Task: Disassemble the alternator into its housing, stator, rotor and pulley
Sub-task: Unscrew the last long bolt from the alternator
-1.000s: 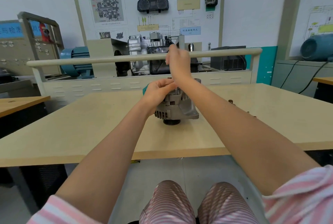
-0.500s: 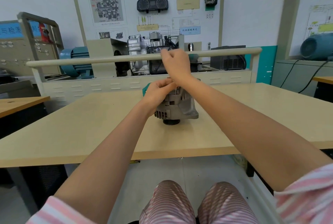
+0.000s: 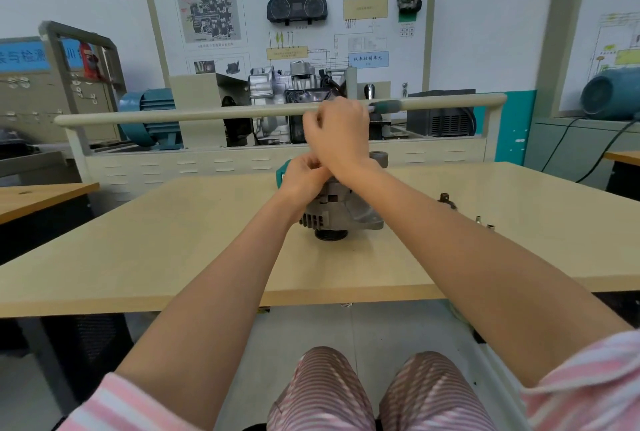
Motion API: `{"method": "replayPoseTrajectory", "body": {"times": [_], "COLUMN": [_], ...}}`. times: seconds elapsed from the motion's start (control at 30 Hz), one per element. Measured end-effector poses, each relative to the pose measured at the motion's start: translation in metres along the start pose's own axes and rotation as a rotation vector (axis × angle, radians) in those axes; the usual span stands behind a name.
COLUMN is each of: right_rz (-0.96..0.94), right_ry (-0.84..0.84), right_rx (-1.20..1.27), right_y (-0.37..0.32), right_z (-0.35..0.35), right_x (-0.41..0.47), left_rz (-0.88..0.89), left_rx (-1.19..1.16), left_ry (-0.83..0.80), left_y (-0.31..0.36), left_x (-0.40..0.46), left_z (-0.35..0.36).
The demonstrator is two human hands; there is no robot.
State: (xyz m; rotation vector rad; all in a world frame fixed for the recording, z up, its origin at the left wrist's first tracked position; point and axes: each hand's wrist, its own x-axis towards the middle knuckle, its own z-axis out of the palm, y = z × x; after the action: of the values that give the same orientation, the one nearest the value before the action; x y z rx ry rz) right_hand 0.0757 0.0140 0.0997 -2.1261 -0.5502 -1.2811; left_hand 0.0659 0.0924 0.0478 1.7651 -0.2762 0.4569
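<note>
The grey metal alternator (image 3: 341, 212) stands on the beige table (image 3: 173, 250) with its dark pulley (image 3: 330, 235) underneath. My left hand (image 3: 303, 177) curls over the alternator's top left, and a teal part (image 3: 281, 171) shows just behind its fingers. My right hand (image 3: 337, 134) is above the alternator, gripping a tool whose teal and grey handle (image 3: 384, 106) sticks out to the right. Both hands hide the alternator's top and the tool's tip.
A dark small part (image 3: 446, 198) and two small bolts (image 3: 483, 222) lie on the table to the right. Behind the table runs a beige rail (image 3: 173, 115), with a training rig holding a gearbox (image 3: 291, 91). Another table edge (image 3: 41, 195) is at left.
My right hand has turned over and dropped slightly, and the tool's handle now points right. My left hand and the alternator have stayed in place.
</note>
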Motion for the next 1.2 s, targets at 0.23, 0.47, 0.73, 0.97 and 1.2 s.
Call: {"method": "replayPoseTrajectory", "body": {"times": [0.23, 0.47, 0.73, 0.97, 1.2], "right_rz": [0.015, 0.523, 0.530, 0.009, 0.107], "right_ry": [-0.014, -0.068, 0.004, 0.054, 0.044], "right_rx": [-0.116, 1.062, 1.048, -0.326, 0.306], "right_y": [-0.004, 0.002, 0.001, -0.001, 0.001], "right_z": [-0.001, -0.013, -0.008, 0.006, -0.003], "right_x": [-0.001, 0.021, 0.020, -0.009, 0.003], "left_rz": [0.001, -0.028, -0.043, -0.020, -0.012], "left_rx": [0.015, -0.026, -0.014, 0.099, 0.032], "left_ry": [0.010, -0.077, -0.050, 0.029, -0.041], "left_y": [0.000, -0.002, 0.003, 0.002, 0.002], "left_x": [-0.001, 0.000, -0.001, 0.001, -0.002], "left_z": [-0.001, -0.003, 0.000, 0.002, 0.001]}}
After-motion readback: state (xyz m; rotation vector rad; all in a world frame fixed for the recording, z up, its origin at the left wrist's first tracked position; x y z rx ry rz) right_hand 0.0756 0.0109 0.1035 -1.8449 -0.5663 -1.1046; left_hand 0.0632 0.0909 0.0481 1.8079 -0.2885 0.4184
